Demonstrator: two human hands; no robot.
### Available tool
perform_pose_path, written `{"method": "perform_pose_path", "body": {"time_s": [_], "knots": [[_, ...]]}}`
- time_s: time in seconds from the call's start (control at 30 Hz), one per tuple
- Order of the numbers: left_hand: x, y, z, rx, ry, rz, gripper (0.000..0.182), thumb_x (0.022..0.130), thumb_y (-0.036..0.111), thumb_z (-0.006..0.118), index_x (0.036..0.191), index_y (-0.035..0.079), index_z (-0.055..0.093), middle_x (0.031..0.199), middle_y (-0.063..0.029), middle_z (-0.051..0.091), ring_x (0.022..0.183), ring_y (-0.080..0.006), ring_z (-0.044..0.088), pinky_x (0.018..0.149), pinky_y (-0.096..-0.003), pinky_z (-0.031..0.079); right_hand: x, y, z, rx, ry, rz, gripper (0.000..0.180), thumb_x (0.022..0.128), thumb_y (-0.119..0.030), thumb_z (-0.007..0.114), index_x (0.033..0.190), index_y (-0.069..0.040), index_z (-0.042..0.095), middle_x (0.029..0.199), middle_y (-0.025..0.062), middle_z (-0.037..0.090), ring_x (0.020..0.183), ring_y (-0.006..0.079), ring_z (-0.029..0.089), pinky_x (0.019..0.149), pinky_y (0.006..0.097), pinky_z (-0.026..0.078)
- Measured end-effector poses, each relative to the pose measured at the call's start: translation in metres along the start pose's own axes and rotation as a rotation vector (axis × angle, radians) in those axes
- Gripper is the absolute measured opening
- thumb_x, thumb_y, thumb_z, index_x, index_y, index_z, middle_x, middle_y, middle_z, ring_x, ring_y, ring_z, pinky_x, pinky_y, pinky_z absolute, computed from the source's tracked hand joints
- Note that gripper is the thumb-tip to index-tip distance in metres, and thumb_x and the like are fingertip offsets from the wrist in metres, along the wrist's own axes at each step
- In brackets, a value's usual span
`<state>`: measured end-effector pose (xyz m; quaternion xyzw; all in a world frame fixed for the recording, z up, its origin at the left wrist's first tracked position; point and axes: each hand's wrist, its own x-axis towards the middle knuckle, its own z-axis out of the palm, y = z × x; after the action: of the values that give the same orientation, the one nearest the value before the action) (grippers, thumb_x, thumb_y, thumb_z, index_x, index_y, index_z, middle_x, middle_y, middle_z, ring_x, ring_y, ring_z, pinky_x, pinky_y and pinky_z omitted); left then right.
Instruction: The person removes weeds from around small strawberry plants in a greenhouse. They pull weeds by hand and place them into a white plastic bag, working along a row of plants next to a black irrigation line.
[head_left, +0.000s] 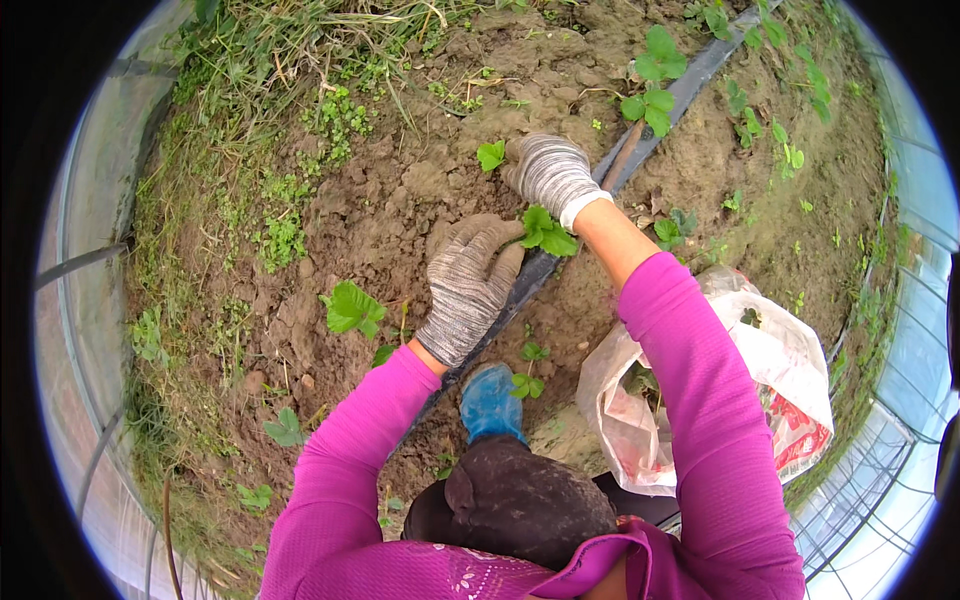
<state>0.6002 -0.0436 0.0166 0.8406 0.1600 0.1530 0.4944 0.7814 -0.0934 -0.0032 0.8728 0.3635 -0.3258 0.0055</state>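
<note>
Both of my hands wear grey knitted gloves soiled with earth. My left hand (472, 285) is low over the soil beside a black drip-irrigation tape (531, 276), its thumb and fingertips closed at the stem of a young strawberry plant (549, 232). Those toothed green leaves lie between my two hands. My right hand (551, 172) is just beyond, fingers curled down against the loose brown soil (424, 180); its fingertips are hidden, so what they hold cannot be seen. A small green leaf (491, 155) shows right by these fingers.
An open white plastic sack (780, 345) with red print stands to my right, with some plant matter inside. My foot in a blue cover (493, 405) is beside the tape. Other strawberry plants (654, 82) line it. Weeds (277, 217) grow leftward; plastic greenhouse walls (926, 247) flank the bed.
</note>
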Motion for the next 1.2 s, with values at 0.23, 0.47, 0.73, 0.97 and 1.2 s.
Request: {"method": "perform_pose_path", "body": {"time_s": [0.23, 0.47, 0.73, 0.97, 1.2], "knots": [[-0.002, 0.037, -0.009, -0.007, -0.074, 0.327, 0.027, 0.08, 0.005, 0.066, 0.107, 0.006, 0.062, 0.103, -0.0105, 0.063, 0.099, -0.032, 0.06, 0.085, -0.0419, 0.049, -0.177, 0.071, -0.069, 0.647, -0.038, -0.22, 0.025, 0.082, -0.017, 0.07, 0.102, -0.003, 0.068, 0.087, 0.0087, 0.066, 0.08, 0.0168, 0.061, 0.072, 0.0312, 0.049], [-0.01, 0.068, 0.047, -0.111, -0.53, 0.481, 0.04, 0.078, 0.008, 0.065, 0.118, 0.006, 0.059, 0.113, -0.0131, 0.06, 0.099, -0.0319, 0.061, 0.084, -0.0406, 0.05, -0.336, 0.098, -0.055, -0.154, -0.454, 0.084, 0.023, 0.081, -0.021, 0.064, 0.1, -0.008, 0.066, 0.08, 0.0106, 0.063, 0.078, 0.0292, 0.064, 0.063, 0.0424, 0.049], [-0.01, 0.061, 0.105, 0.02, -0.785, 0.353, 0.043, 0.085, 0.023, 0.061, 0.124, 0.008, 0.055, 0.122, -0.0157, 0.056, 0.103, -0.0348, 0.059, 0.085, -0.0425, 0.05, -0.285, 0.105, -0.05, -0.067, 0.114, 0.107, 0.024, 0.089, -0.026, 0.057, 0.104, -0.008, 0.062, 0.075, 0.0142, 0.062, 0.07, 0.0321, 0.062, 0.061, 0.0423, 0.048], [-0.062, 0.108, 0.133, -0.244, -1.138, 0.17, 0.053, 0.09, 0.034, 0.057, 0.136, 0.01, 0.045, 0.133, -0.0199, 0.048, 0.116, -0.0393, 0.052, 0.096, -0.0437, 0.045, -0.186, 0.19, -0.02, 0.147, -0.059, 0.438, 0.05, 0.083, -0.039, 0.062, 0.117, -0.003, 0.06, 0.094, 0.0228, 0.065, 0.091, 0.0367, 0.064, 0.08, 0.0438, 0.051], [-0.075, 0.088, 0.14, -0.29, -1.365, 0.219, 0.065, 0.087, 0.04, 0.06, 0.141, 0.011, 0.038, 0.14, -0.02, 0.04, 0.121, -0.0391, 0.049, 0.1, -0.044, 0.043, -0.179, 0.147, 0.048, 0.21, -0.142, 0.642, 0.074, 0.076, -0.049, 0.071, 0.127, 0.0, 0.05, 0.12, 0.021, 0.06, 0.108, 0.0344, 0.06, 0.089, 0.043, 0.049]]}}
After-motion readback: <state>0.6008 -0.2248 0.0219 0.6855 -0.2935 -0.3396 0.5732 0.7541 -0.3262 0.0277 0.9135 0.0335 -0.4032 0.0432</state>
